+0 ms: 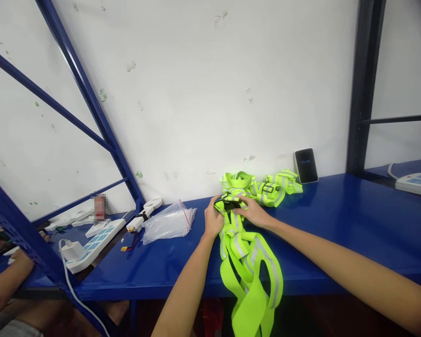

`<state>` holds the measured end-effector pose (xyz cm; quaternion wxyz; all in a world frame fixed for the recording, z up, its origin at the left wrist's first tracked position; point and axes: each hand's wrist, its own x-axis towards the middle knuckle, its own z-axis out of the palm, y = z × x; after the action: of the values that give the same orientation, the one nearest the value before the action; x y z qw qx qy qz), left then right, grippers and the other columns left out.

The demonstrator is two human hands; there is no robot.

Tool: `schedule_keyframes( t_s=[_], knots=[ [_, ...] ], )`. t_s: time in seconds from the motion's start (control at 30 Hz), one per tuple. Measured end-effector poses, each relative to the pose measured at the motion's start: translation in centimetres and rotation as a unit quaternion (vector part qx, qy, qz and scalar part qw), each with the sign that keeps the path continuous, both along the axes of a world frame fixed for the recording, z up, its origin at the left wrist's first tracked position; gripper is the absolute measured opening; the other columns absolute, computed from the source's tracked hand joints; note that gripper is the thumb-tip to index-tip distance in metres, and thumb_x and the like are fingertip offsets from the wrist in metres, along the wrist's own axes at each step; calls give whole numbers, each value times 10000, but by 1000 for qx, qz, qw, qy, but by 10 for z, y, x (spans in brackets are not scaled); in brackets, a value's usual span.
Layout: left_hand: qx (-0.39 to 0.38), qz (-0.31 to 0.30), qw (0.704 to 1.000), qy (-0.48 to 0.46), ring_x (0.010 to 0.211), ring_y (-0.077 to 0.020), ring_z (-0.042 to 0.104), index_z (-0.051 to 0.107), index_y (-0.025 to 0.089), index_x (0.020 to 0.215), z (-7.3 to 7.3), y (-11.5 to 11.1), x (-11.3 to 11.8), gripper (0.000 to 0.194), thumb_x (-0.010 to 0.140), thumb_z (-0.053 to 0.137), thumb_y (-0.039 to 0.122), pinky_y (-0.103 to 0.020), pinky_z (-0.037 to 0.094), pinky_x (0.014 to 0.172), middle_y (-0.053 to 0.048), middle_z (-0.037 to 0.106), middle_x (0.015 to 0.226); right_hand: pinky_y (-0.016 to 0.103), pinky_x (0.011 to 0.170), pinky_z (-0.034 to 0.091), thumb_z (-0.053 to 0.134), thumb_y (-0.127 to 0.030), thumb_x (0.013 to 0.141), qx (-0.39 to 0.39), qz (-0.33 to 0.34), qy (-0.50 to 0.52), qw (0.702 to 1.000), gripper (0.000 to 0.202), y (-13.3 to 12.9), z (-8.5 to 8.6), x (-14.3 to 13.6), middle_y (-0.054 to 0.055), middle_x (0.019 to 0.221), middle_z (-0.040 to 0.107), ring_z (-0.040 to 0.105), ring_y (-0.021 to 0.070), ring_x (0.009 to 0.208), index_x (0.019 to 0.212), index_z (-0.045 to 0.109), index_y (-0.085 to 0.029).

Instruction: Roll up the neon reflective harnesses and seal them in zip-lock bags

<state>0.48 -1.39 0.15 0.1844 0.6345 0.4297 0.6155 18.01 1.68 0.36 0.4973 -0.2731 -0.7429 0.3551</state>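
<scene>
A neon-yellow reflective strap (247, 267) with grey stripes runs from between my hands down over the front edge of the blue table. My left hand (214, 219) is closed on its upper end, near a dark part that looks like a buckle. From the right, my right hand (254, 211) pinches the same bunched end, fingers curled at the dark piece. What exactly lies under the fingertips is partly hidden. Just behind my hands sits a heap of more yellow reflective straps (273, 193) with black buckles, against the wall.
Left of my hands are a clear zip bag (170, 222), a small white fan (152, 204) and a white power strip (97, 245). A phone (306, 166) leans on the wall. Blue posts (80, 79) flank the table (354, 224); another person's arm (12, 276) shows far left.
</scene>
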Motion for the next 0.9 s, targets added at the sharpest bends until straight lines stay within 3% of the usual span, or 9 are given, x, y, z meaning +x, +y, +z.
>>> schedule_keyframes(
  t_s=[0.07, 0.23, 0.33, 0.43, 0.57, 0.7, 0.77, 0.83, 0.9],
  knots=[
    [-2, -13, 1000, 9, 1133, -247, 565, 605, 241, 1192, -1, -1, -1, 563, 673, 525, 38, -361, 337, 1068, -43, 655, 1162, 421, 943, 450, 631, -319, 765, 16, 10, -19, 1000, 324, 1, -2, 0, 64, 1030, 704, 625, 284, 1008, 1049, 673, -168],
    [-15, -53, 998, 31, 1334, -262, 405, 452, 234, 1380, -1, -5, 6, 692, 712, 616, 155, -389, 241, 1143, -40, 503, 1412, 427, 825, 488, 598, -401, 796, -4, -132, -36, 991, 313, 8, -4, 3, 104, 931, 718, 652, 306, 892, 951, 676, -140],
    [-30, -135, 989, -46, 1409, -249, 301, 352, 219, 1450, 2, -5, 15, 674, 818, 567, 313, -370, 211, 1161, -42, 368, 1516, 408, 777, 494, 580, -422, 807, -13, -174, -31, 984, 319, 9, -4, 4, 114, 908, 716, 658, 307, 858, 918, 667, -137],
    [-56, -172, 973, -143, 1389, -253, 343, 427, 215, 1404, 6, -3, 19, 551, 891, 445, 415, -368, 271, 1129, -53, 422, 1479, 409, 791, 490, 586, -433, 808, -6, -210, -16, 978, 349, 9, -4, 4, 122, 979, 711, 655, 309, 896, 992, 655, -144],
    [-39, -71, 995, -64, 1263, -273, 474, 573, 200, 1229, 8, -3, 17, 476, 797, 628, 391, -381, 335, 1064, -99, 556, 1318, 425, 896, 458, 630, -430, 783, 22, -217, 27, 976, 425, 7, -2, 4, 116, 1131, 686, 619, 315, 1052, 1127, 635, -179],
    [35, 39, 996, 73, 1121, -257, 532, 592, 222, 1159, 7, -10, 18, 506, 694, 746, 348, -377, 372, 991, -95, 595, 1174, 423, 906, 455, 689, -426, 731, 16, -211, 40, 977, 421, 5, 5, 7, 115, 1088, 709, 622, 328, 1048, 1071, 678, -178],
    [50, 74, 993, 81, 1064, -243, 543, 625, 228, 1058, 8, -11, 19, 366, 715, 716, 320, -362, 377, 963, -78, 613, 1087, 411, 876, 469, 695, -422, 725, 6, -186, 46, 981, 394, 3, 10, 9, 106, 1036, 726, 639, 322, 1001, 1027, 696, -169],
    [48, 69, 995, 47, 982, -217, 557, 640, 218, 929, 11, -10, 18, 189, 756, 651, 293, -328, 392, 914, -54, 626, 981, 390, 831, 485, 692, -419, 725, -23, -150, 63, 986, 354, 2, 15, 11, 88, 968, 740, 658, 306, 936, 963, 708, -158],
    [25, 18, 998, -49, 836, -181, 562, 610, 198, 802, 13, -6, 14, 94, 759, 593, 280, -287, 419, 805, -24, 611, 839, 357, 784, 498, 708, -391, 702, -81, -112, 101, 985, 294, 3, 19, 13, 66, 899, 746, 670, 281, 875, 874, 709, -152]
  ],
)
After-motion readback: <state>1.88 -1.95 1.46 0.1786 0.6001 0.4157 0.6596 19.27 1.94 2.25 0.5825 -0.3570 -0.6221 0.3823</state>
